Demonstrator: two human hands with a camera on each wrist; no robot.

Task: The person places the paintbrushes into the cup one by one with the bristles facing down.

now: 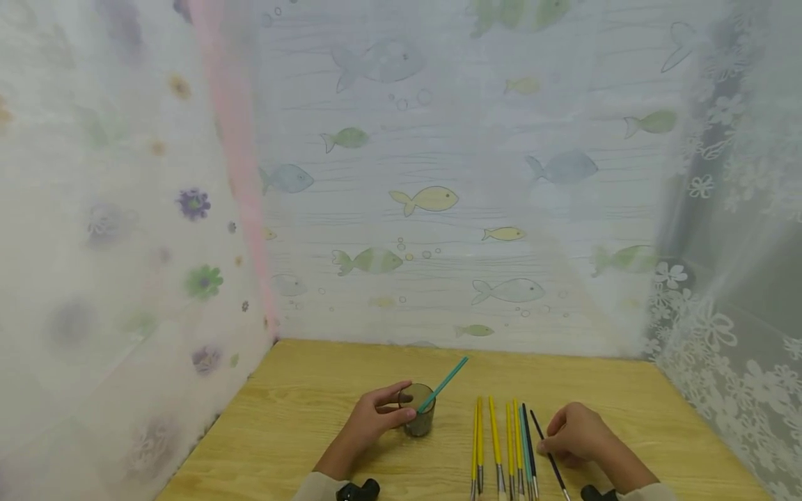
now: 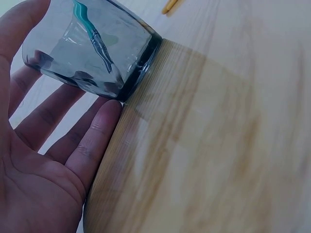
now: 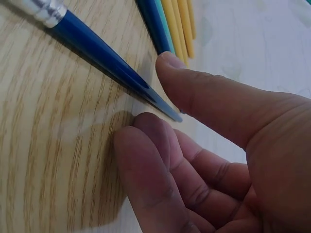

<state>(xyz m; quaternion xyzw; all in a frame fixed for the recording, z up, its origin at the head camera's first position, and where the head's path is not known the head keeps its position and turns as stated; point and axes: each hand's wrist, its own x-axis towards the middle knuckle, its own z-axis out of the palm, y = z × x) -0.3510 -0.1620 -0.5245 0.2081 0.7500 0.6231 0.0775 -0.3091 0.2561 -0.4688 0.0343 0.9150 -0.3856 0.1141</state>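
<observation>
My left hand (image 1: 371, 415) holds a grey see-through glass (image 1: 418, 424) that stands on the table, thumb on the near side and fingers around the far side. Inside the glass leans a teal-handled paintbrush (image 1: 446, 381), its bristle end down, as the left wrist view shows. A dark blue paintbrush (image 3: 109, 51) lies on the table at the right end of a row of brushes. Around it my right hand (image 1: 579, 435) is spread, thumb on one side and fingertips on the other, with gaps visible between them and the handle in the right wrist view.
Beside the glass lie several yellow-handled brushes (image 1: 496, 435), then a teal one (image 1: 525, 442) and another dark one (image 1: 530, 438), bristles toward me. The wooden table (image 1: 313, 376) is bordered by a fish-patterned curtain (image 1: 432, 306) behind and sheer patterned curtains at both sides.
</observation>
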